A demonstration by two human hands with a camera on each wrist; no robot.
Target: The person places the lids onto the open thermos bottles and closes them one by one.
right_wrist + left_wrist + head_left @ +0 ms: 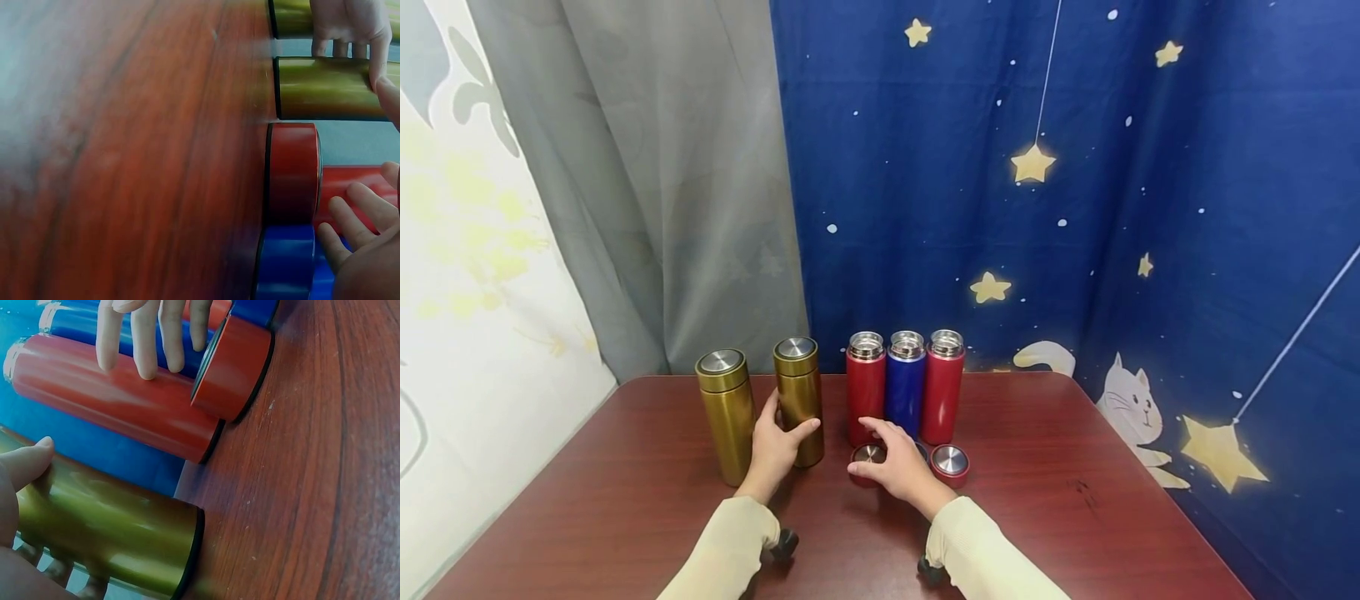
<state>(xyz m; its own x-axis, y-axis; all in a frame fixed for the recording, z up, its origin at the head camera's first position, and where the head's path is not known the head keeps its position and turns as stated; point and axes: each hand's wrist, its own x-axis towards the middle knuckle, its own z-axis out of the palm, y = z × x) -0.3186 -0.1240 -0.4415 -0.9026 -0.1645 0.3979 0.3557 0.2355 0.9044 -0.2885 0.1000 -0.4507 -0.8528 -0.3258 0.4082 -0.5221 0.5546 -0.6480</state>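
My left hand (773, 452) grips a capped gold thermos bottle (801, 396), thumb on one side and fingers round the other. Upright to its left stands a second capped gold bottle (727, 429). My right hand (901, 468) hovers with loosely spread fingers by a red lid (290, 172), in front of an uncapped red bottle (866, 387). Whether it touches the lid is unclear. Beside that bottle are an uncapped blue bottle (906, 392) and another uncapped red bottle (942, 396). A blue lid (284, 262) is mostly hidden by my right hand in the head view.
Another red lid (951, 463) lies on the table before the right-hand red bottle. The reddish-brown wooden table (1060, 533) reaches back to a grey curtain (700, 208) and a blue starry curtain (925, 192), close behind the bottles.
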